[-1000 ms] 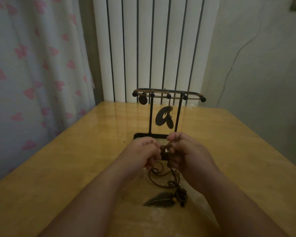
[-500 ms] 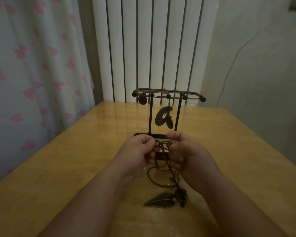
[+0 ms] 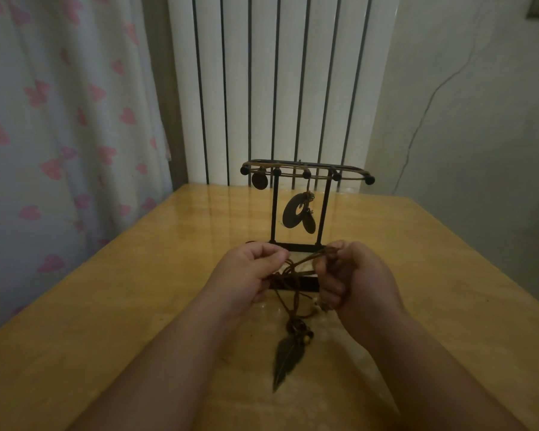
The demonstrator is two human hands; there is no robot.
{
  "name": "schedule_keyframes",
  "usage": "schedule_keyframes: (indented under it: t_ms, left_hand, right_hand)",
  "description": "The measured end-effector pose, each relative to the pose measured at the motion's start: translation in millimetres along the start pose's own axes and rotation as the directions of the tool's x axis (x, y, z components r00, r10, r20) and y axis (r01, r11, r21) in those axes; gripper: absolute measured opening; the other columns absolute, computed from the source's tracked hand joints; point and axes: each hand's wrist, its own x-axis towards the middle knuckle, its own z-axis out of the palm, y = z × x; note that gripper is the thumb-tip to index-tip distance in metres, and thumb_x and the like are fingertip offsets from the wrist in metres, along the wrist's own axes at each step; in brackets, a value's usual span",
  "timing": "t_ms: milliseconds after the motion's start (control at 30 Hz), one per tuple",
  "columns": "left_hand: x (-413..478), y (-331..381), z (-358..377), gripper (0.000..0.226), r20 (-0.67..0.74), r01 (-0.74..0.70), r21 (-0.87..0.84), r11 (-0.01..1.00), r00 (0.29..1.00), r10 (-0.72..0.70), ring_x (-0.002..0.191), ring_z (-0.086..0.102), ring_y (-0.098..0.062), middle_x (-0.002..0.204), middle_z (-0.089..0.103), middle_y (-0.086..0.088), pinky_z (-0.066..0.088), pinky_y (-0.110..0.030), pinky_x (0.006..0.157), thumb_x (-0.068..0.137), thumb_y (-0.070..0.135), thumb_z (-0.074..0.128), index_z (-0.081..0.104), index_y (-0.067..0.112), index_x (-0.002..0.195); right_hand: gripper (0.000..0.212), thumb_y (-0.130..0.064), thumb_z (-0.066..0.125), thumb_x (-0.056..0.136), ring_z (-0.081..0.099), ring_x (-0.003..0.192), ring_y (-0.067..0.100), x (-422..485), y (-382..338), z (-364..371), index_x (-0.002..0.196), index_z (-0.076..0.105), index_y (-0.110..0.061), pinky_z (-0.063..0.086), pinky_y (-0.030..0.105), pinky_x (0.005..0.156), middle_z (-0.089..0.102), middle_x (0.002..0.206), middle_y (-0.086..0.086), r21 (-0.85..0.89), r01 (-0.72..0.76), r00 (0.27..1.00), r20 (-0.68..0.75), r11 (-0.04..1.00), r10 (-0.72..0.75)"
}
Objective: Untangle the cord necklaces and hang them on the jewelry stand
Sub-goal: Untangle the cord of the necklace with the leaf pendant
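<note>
Since a second ago I am seeing both hands drawing apart, so the loose coils are pulling straighter and the feather pendant (image 3: 285, 359) is turning to point toward me. The left hand (image 3: 249, 270) is pinching the cord necklace (image 3: 304, 261) with curled fingers, and the right hand (image 3: 357, 275) is fisting round its other strands. Both forearms are angling inward, just in front of the jewelry stand (image 3: 302, 174) on the table (image 3: 106, 306).

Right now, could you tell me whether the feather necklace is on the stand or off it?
Off it: left hand and right hand grip its cord in front of the jewelry stand.
</note>
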Motion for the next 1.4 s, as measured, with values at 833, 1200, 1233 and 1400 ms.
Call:
schedule_keyframes:
  t_ms: [833, 1200, 1233, 1400]
  left_hand:
    - [3, 1, -6, 0.01, -0.032, 0.008, 0.201, 0.98, 0.999, -0.001, 0.086, 0.066, -0.007, 0.094, 0.073, 0.007, 0.044, -0.019, 0.064, 0.092, 0.029, 0.065, 0.074, 0.027, 0.096]
    - [2, 2, -5, 0.013, 0.016, 0.036, 0.16, 0.986, 0.999, -0.04, 0.068, 0.055, -0.011, 0.075, 0.065, 0.003, 0.038, -0.026, 0.059, 0.09, 0.021, 0.065, 0.073, 0.021, 0.079]
    - [1, 2, -4, 0.015, 0.031, 0.023, 0.163, 0.986, 0.999, -0.029, 0.069, 0.056, -0.011, 0.074, 0.065, 0.004, 0.038, -0.026, 0.06, 0.09, 0.021, 0.064, 0.072, 0.022, 0.077]
    - [3, -1, -6, 0.02, 0.063, -0.001, 0.18, 0.984, 0.998, -0.01, 0.06, 0.047, -0.008, 0.058, 0.058, 0.016, 0.034, -0.026, 0.057, 0.09, 0.019, 0.063, 0.07, 0.024, 0.072]
  right_hand:
    - [0.015, -0.012, 0.051, 0.097, 0.059, 0.052, 0.001, -3, -8, -2, 0.098, 0.066, -0.013, 0.046, 0.017, 0.043, 0.058, 0.076, 0.002, -0.247, 0.226, 0.924, -0.251, 0.942, -0.287]
    - [0.034, -0.032, 0.059, 0.09, 0.05, 0.099, 0.003, 5, 11, -2, 0.124, 0.056, -0.031, 0.047, 0.011, 0.064, 0.051, 0.118, -0.014, -0.832, 0.235, 0.928, 0.038, 0.503, -0.371]
    - [0.038, -0.034, 0.061, 0.089, 0.052, 0.101, 0.003, 5, 12, -2, 0.126, 0.055, -0.034, 0.05, 0.015, 0.072, 0.053, 0.116, -0.017, -0.827, 0.249, 0.931, 0.062, 0.504, -0.359]
    - [0.008, -0.036, 0.06, 0.092, 0.057, 0.091, -0.001, 6, 17, 0, 0.099, 0.062, -0.04, 0.048, 0.02, 0.075, 0.062, 0.095, -0.02, -0.856, 0.254, 0.952, 0.138, 0.45, -0.274]
